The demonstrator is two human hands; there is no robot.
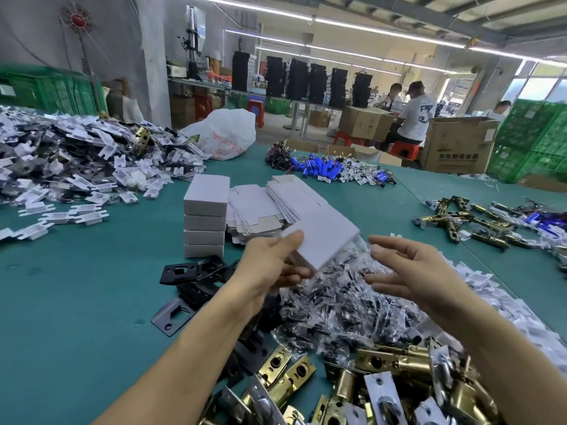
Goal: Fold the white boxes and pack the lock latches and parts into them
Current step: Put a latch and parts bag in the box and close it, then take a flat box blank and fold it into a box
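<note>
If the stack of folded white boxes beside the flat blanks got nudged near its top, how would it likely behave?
It would probably topple: the stack of folded boxes stands four high on a narrow footprint. The boxes are likely light, since the left hand holds a similar white box by a pinch alone. The green mat looks matte, so tipping seems likelier than sliding.

The counter (76, 286) is teal-green all over. The white box (325, 237) at centre is plain and unprinted, like the stack of folded boxes (205, 222) at 11 o'clock. The flat blanks (260, 207) beside that stack are white with grey-brown flaps. The strike plates (184, 271) at 8 o'clock are matt black, one of them dark grey. The latches (386, 363) at 5 o'clock are brass-gold with silvery faceplates. The clear bags (337, 302) at 4 o'clock show black specks. The cylinders (322, 167) at 12 o'clock are bright blue. The plastic bag (227, 133) is white with red lettering. The crates (52, 87) at 10 o'clock are green.
</note>
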